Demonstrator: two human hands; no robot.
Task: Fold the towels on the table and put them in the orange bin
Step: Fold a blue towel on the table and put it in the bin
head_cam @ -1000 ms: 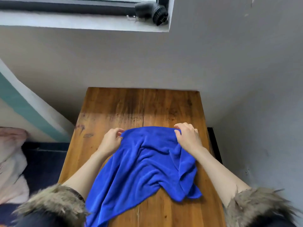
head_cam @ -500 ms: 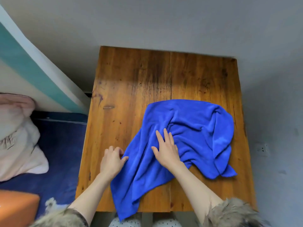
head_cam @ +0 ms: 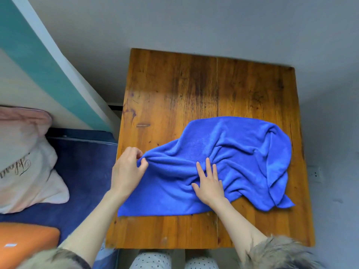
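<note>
A blue towel [head_cam: 223,166] is lying crumpled on the wooden table [head_cam: 174,90], covering the near and right part of the top, from about the center toward 3 o'clock and 6 o'clock. Its near edge is running almost straight, parallel to the near edge of the table, and its right part is bunching into thick folds, with one corner pointing toward 4 o'clock.

The left hand [head_cam: 127,171] is sitting at the left edge of the table, at about 9 o'clock of the towel. Its thumb and fingers are pinching the left border of the towel, and the cloth is gathering into tight wrinkles that are running from this pinch toward the middle. The right hand [head_cam: 208,183] is lying flat on the middle of the towel, with straight fingers spreading a little and pointing to 12 o'clock; it is pressing the cloth down and is grasping nothing.

The orange bin [head_cam: 25,243] is standing at the lower left, at about 8 o'clock from the table and well apart from the towel; only one part of it is showing. It is resting on a dark blue mattress [head_cam: 83,171], where a pale pink pillow [head_cam: 23,162] with cursive lettering is also lying, at 9 o'clock. Furry cuffs [head_cam: 277,253] are covering both arms near the bottom edge, and dotted trousers [head_cam: 155,259] are showing below the table.
</note>
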